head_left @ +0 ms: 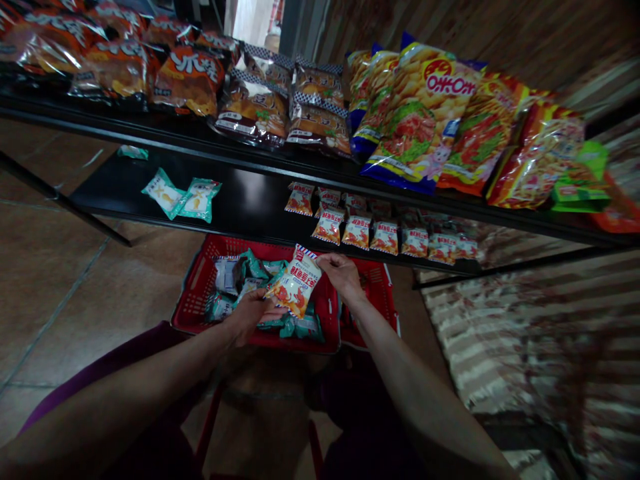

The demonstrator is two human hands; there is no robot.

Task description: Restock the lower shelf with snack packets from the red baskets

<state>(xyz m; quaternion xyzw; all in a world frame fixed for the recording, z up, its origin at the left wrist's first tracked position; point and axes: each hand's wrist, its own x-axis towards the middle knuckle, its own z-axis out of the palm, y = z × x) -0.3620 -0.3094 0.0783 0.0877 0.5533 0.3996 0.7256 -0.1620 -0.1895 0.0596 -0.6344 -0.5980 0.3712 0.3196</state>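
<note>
A white and orange snack bag [296, 283] is held between my two hands, over a red basket [193, 301]. My left hand [253, 312] grips its lower left corner, fingers partly beneath it. At the upper right edge, my right hand [341, 272] pinches the bag. Below it, several green and white snack packets [305, 327] lie in the basket. Close by on the right stands a second red basket [377, 283], whose contents are mostly hidden by my right arm.
The lower black shelf [245, 200] carries rows of small orange and white bags [358, 229] and a few green packets [199, 200]. Above it, the upper shelf [175, 133] holds larger bags [420, 110]. Striped fabric [490, 333] hangs at the right.
</note>
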